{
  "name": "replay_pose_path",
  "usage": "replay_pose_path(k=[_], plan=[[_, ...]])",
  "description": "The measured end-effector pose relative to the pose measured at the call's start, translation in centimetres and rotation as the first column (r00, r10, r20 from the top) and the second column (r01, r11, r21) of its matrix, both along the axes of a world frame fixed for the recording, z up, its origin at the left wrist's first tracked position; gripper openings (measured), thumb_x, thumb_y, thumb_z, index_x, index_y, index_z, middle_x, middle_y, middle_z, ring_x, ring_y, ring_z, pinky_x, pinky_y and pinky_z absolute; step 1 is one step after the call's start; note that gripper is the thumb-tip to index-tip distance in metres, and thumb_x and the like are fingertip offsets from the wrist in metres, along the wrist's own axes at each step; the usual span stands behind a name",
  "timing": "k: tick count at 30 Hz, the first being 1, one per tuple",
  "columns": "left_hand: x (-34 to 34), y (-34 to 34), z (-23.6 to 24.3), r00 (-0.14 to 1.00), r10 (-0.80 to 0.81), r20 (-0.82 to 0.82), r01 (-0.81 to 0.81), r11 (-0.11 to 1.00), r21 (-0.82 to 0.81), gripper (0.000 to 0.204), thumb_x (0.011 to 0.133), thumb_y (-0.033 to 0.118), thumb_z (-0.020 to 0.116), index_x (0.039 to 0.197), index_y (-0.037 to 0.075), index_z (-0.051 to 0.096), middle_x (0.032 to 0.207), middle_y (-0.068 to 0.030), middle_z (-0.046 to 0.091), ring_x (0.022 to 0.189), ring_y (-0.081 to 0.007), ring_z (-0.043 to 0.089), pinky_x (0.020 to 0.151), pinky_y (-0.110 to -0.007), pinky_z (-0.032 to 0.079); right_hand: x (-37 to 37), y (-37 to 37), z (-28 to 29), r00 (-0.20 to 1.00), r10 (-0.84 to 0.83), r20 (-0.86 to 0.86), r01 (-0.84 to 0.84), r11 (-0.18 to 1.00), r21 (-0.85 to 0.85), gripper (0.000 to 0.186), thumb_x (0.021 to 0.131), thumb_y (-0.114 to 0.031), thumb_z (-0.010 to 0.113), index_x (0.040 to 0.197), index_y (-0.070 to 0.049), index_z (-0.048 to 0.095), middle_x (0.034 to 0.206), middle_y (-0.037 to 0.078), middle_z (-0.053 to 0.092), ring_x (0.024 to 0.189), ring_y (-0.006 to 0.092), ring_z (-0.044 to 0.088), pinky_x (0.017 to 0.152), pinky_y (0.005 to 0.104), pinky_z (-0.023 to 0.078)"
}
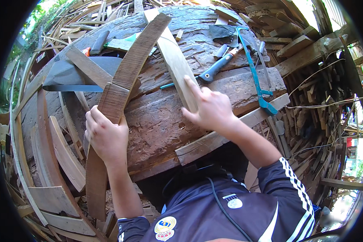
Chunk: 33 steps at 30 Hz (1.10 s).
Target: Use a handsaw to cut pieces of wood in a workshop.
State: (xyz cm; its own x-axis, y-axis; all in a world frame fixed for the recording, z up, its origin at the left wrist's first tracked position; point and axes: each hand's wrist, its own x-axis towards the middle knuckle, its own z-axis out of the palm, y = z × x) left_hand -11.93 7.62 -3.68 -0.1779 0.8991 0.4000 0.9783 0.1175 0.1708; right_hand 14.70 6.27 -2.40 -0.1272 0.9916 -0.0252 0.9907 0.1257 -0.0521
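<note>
My left hand (105,136) grips a long, curved dark wooden piece (127,74) that runs from the lower left up across a big weathered wooden block (230,86). My right hand (211,109) rests with fingers spread on the lower end of a paler curved wooden piece (174,56) lying on the same block. The two curved pieces meet near their upper ends.
On the block lie a blue-handled tool (215,67), a turquoise frame saw (256,74), a dark cloth (224,32) and a short plank (88,66). A hand saw (70,117) lies left of the block. Curved offcuts and scrap timber surround it on all sides.
</note>
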Motion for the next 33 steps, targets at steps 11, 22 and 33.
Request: replay_pose_path(k=[11,22,33], plan=[[-0.1,0.0,0.0,0.999,-0.013,0.029,0.012,1.0,0.021,0.053,0.08,0.026,0.08,0.119,0.0,0.054,0.112,-0.0181,0.06,0.107,-0.0393,0.063,0.093,-0.048,0.05,0.7,-7.6,0.3,0.997,-0.025,-0.069,0.023,0.999,-0.033,0.098,0.081,-0.056,0.07,0.162,-0.017,0.031,0.076,0.012,0.061,0.059,0.0308,0.066,0.056,0.042,0.056],[0.0,0.2,-0.3,1.0,-0.009,0.001,0.009,0.999,0.035,0.053,0.086,0.038,0.078,0.119,0.002,0.056,0.114,-0.0205,0.064,0.105,-0.0434,0.064,0.09,-0.051,0.051,1.5,-9.8,-0.6,0.981,-0.028,-0.191,0.024,0.999,-0.027,0.098,0.082,-0.061,0.069,0.162,-0.017,0.032,0.074,0.012,0.06,0.056,0.03,0.065,0.053,0.041,0.055],[3.2,-3.3,1.6,0.982,-0.188,0.017,0.183,0.97,0.161,0.051,0.069,0.013,0.081,0.114,0.003,0.058,0.107,-0.017,0.063,0.103,-0.0399,0.064,0.09,-0.049,0.051,5.8,-10.1,-3.3,0.701,0.107,-0.705,-0.006,0.99,0.144,0.086,0.088,-0.059,0.068,0.153,-0.007,0.044,0.062,0.01,0.059,0.052,0.0262,0.061,0.054,0.0393,0.05]])
